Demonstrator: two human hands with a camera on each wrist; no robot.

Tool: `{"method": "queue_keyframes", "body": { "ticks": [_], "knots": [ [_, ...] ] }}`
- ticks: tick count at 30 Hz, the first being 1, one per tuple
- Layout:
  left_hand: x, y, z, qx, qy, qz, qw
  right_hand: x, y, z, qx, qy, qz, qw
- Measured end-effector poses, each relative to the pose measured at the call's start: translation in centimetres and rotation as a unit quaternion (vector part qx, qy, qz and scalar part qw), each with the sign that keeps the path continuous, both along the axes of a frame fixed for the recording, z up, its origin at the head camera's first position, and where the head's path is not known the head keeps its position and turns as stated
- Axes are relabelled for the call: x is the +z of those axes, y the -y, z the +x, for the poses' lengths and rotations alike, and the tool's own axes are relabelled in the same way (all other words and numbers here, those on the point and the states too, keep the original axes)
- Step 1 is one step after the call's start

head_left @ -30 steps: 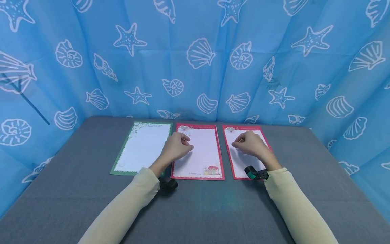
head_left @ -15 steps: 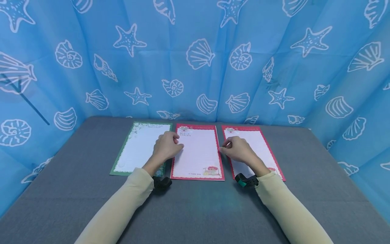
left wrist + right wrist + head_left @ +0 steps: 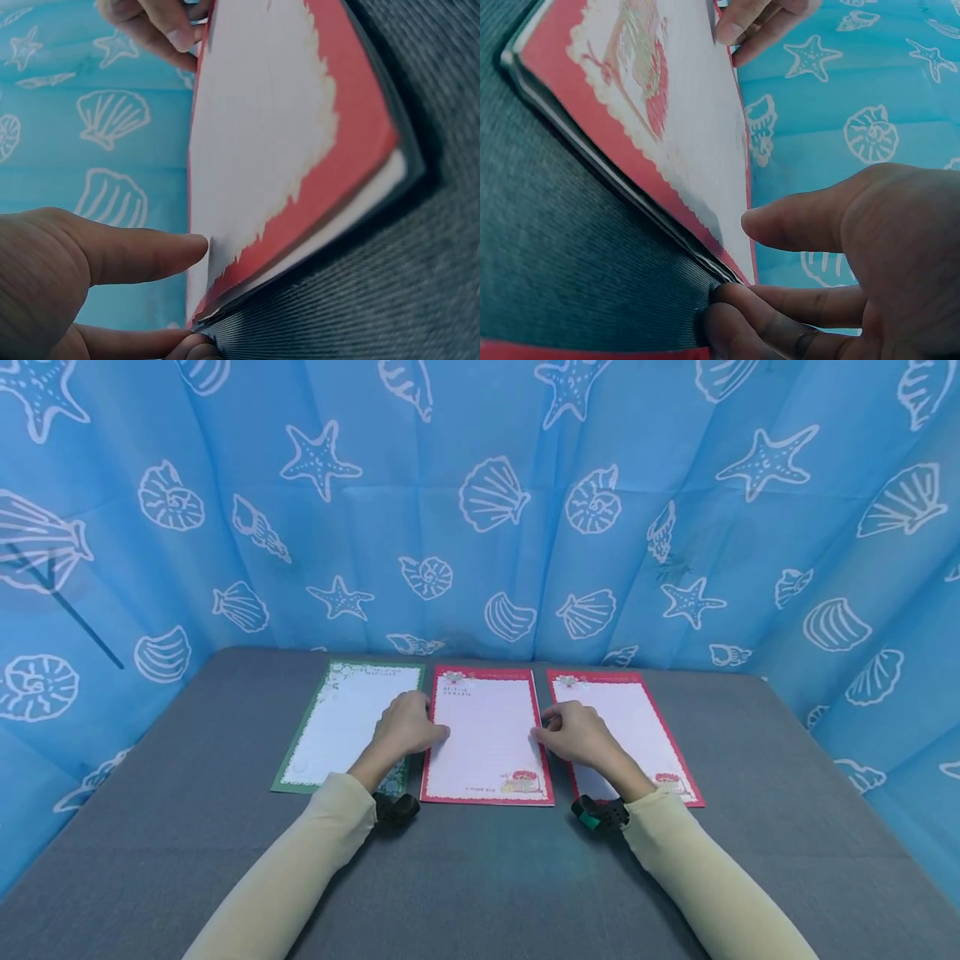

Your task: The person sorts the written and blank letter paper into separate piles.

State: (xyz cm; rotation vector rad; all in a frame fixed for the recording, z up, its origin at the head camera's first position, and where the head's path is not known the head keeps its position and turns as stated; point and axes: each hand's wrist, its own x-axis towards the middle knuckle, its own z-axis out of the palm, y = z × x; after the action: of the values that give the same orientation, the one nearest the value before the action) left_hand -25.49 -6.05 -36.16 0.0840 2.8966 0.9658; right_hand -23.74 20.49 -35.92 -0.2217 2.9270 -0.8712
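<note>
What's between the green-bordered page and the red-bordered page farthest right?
The middle red-bordered pad, with the left hand at its left edge and the right hand at its right edge. The head view shows this.

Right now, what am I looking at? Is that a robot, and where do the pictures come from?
No robot here: those are a person's left hand and right hand. The wide picture looks down from the person's head; the two close-ups look out from the wrists. On the gray table lie a green-edged sheet, a middle red-edged pad and, at the right, another red-edged sheet. The hands are at opposite sides of that pad. I can't tell whether they're pinching it.
</note>
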Motion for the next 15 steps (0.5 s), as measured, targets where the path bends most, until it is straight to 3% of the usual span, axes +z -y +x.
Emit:
{"method": "queue_keyframes", "body": {
  "ticks": [15],
  "knots": [
    [-0.07,-0.1,0.06,-0.006,0.012,0.008,0.9999,-0.02,0.22,0.22,0.008,0.002,0.004,1.0]
  ]
}}
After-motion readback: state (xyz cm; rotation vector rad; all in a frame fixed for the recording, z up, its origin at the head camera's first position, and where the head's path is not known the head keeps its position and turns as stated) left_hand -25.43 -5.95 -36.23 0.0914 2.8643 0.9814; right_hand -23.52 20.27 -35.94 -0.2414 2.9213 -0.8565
